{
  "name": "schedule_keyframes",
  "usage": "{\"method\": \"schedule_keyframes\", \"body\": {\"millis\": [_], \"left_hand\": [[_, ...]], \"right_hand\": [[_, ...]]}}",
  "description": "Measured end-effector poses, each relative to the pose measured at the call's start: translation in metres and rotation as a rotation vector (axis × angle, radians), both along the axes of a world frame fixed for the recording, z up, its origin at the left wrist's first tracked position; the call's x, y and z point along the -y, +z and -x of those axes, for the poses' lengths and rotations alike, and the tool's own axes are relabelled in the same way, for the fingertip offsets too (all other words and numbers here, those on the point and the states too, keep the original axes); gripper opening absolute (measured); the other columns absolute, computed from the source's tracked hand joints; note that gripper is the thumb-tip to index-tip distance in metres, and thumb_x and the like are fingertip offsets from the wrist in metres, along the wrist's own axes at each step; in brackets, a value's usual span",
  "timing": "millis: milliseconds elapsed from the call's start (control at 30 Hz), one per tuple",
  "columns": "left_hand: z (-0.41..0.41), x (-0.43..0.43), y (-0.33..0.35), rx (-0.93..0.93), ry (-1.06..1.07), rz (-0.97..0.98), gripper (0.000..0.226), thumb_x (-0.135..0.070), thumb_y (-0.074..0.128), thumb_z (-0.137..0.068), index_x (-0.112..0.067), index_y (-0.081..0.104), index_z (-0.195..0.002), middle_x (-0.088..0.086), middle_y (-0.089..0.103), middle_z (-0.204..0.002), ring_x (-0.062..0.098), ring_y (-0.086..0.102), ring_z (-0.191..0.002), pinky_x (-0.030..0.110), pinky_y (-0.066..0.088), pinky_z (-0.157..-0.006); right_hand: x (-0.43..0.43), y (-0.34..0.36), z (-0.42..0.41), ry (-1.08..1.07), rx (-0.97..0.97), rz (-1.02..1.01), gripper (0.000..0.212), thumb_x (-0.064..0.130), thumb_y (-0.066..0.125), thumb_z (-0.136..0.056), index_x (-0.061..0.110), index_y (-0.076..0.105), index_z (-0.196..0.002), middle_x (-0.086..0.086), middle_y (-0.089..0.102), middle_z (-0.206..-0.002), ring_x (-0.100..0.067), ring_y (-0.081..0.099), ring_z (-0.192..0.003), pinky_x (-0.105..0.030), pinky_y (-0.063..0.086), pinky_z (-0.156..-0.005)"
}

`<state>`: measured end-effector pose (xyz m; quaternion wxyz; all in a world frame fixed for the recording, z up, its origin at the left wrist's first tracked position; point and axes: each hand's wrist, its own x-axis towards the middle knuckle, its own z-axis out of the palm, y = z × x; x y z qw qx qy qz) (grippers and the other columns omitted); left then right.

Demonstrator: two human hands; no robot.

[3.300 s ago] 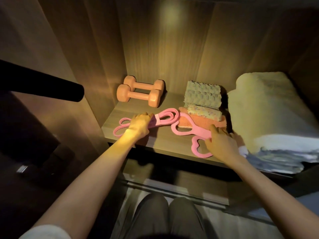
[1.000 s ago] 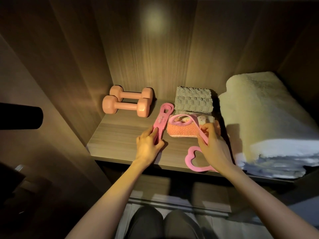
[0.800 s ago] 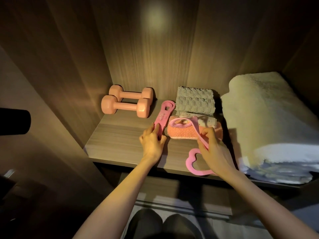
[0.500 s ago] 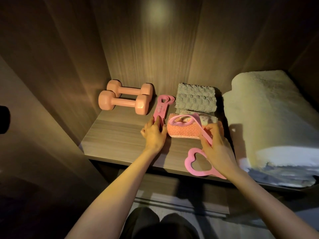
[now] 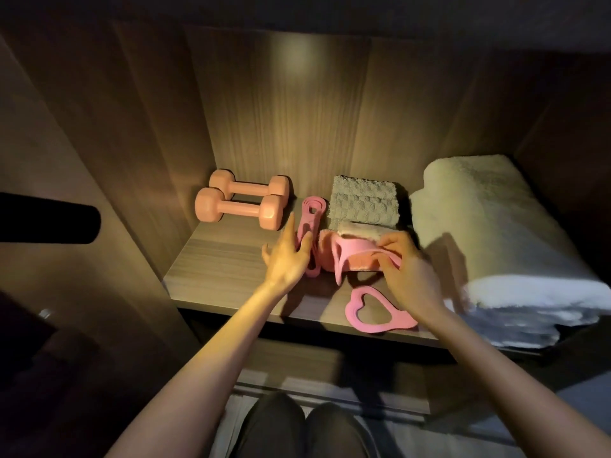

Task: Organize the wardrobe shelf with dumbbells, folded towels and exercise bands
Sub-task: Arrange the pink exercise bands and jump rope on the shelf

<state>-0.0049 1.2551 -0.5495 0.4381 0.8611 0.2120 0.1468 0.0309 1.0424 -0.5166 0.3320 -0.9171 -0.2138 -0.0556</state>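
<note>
Two orange dumbbells point(image 5: 239, 209) lie side by side at the back left of the wooden shelf point(image 5: 224, 269). A folded pink exercise band point(image 5: 310, 226) lies lengthwise between the dumbbells and the small towels. My left hand point(image 5: 287, 256) rests on its near end with fingers straight. My right hand point(image 5: 401, 269) pinches a second pink band point(image 5: 353, 254) lifted over the orange towel point(image 5: 325, 251). That band's heart-shaped handle point(image 5: 377, 312) lies at the shelf's front edge. A grey folded towel point(image 5: 362, 204) sits behind.
A large cream folded towel point(image 5: 489, 233) fills the right side of the shelf, overhanging the front. A dark rod point(image 5: 49, 223) juts in from the left. Wardrobe walls close in on the left and back. My knees point(image 5: 304, 428) show below.
The left hand slid the folded band back between the dumbbells and towels and now lies flat on it. The right hand lifted its band higher over the orange towel.
</note>
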Motion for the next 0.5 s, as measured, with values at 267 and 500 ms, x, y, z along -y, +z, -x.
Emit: {"method": "schedule_keyframes", "body": {"millis": [267, 500], "left_hand": [[0.072, 0.041, 0.092, 0.216, -0.418, -0.038, 0.073, -0.071, 0.042, -0.084, -0.033, 0.031, -0.146, -0.014, 0.030, -0.153, -0.007, 0.018, -0.137, 0.027, 0.019, -0.113], [0.117, 0.070, 0.129, 0.328, -0.289, -0.113, 0.040, -0.062, 0.058, -0.081, -0.029, 0.049, -0.101, -0.018, 0.053, -0.094, -0.001, 0.050, -0.088, 0.019, 0.040, -0.073]], "right_hand": [[-0.006, 0.084, 0.039, 0.058, 0.030, -0.211, 0.013, 0.011, 0.053, -0.093, 0.021, 0.051, -0.101, 0.006, 0.062, -0.091, -0.008, 0.061, -0.078, -0.029, 0.055, -0.068], [0.003, 0.149, 0.097, 0.260, 0.203, -0.305, 0.023, 0.004, 0.058, -0.090, 0.016, 0.042, -0.101, 0.004, 0.053, -0.087, -0.011, 0.058, -0.073, -0.017, 0.048, -0.056]]}}
